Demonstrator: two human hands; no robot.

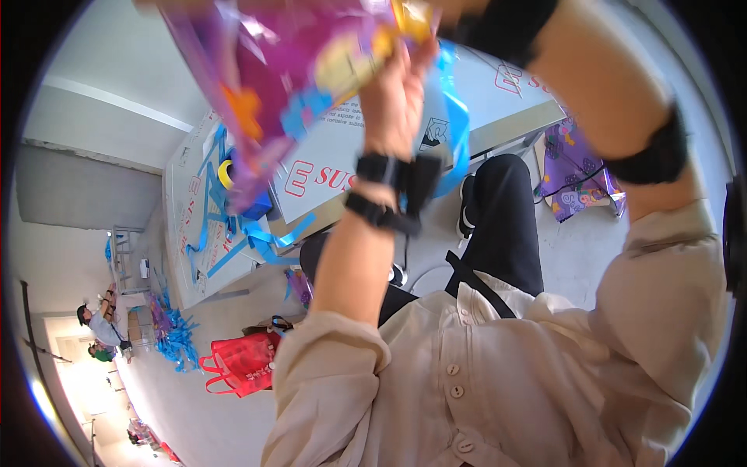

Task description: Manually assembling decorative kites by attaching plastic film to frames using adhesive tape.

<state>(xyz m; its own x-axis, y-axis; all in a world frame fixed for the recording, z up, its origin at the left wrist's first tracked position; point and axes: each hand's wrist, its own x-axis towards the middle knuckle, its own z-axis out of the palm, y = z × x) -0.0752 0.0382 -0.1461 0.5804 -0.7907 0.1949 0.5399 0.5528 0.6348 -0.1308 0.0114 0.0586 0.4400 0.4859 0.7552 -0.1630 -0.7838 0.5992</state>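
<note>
A shiny purple plastic bag (264, 70), printed with orange, blue and yellow shapes, is held up at the top of the view, over a table covered in printed film. My left hand (393, 97) is closed on its right side, fingers pinched at the edge. My right hand (455, 8) is at the top edge, near the bag's upper corner; it is blurred and largely cut off, so its grip cannot be made out. A blue ribbon (457, 124) hangs beside my left hand and over the table's near edge.
Blue strips (268, 237), a yellow ring-shaped roll (226, 173) and a blue object (258, 207) lie on the table (183, 265). A red tote bag (243, 364) rests on the floor. Purple patterned plastic (572, 167) hangs at right. People (101, 323) and a blue strip pile (177, 342) are far left.
</note>
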